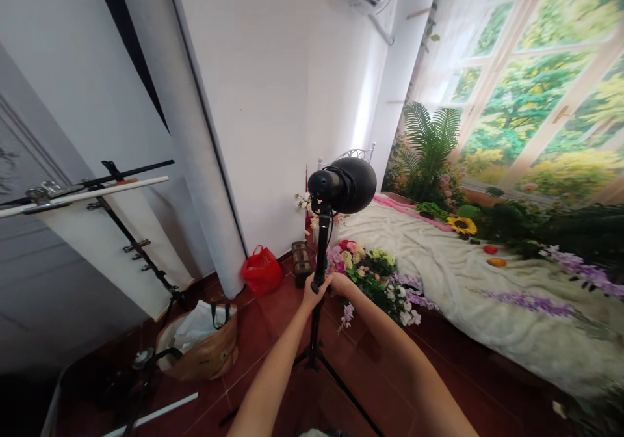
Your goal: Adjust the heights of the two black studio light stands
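A black studio lamp [344,186] with a round reflector sits on top of a black light stand [321,248] in the middle of the view. My left hand [312,292] is wrapped round the stand's pole, below the lamp. On the right side of the same pole, my right hand [334,283] is closed at a dark knob or collar, its fingers partly hidden. Beneath my hands the stand's legs spread over the red tiled floor.
A flower-decked bed [458,281] lies to the right, with bouquets [365,261] beside it. Behind the stand are a red bag [262,271] and a small chest [301,263]. A wicker bag [209,352] and a clamped backdrop stand [131,242] are at left.
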Tool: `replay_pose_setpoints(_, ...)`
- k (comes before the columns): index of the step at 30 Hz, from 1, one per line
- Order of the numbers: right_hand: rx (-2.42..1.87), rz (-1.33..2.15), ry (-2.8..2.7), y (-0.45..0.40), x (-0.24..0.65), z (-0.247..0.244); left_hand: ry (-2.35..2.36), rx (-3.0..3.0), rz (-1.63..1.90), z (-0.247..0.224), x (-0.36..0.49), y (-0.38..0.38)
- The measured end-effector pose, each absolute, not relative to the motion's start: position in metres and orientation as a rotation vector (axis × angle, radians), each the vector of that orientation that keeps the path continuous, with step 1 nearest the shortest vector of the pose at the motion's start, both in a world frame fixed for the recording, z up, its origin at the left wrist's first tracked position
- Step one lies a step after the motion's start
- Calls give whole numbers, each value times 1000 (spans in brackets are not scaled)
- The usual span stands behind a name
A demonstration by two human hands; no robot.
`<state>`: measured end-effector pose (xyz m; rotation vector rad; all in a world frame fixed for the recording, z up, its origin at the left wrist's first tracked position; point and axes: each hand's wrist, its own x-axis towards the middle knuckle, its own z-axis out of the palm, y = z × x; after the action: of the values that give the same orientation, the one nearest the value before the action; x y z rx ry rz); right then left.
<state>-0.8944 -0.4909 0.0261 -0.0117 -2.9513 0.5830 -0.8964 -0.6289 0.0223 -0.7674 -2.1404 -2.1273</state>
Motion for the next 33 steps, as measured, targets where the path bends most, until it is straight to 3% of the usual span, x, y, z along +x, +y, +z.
replay_pose_setpoints(14, 221, 289, -3194, -493, -872, 20, -2067, -610, -2317, 10, -895, -623)
replay_pose_setpoints(22, 160, 416, -3209, -502, -869, 6, -2069, -585, -2297, 5, -897, -623)
replay_pose_setpoints(33, 151, 573, -3021, -494, -841, 24, -2063, -549, -2366, 10, -895, -624)
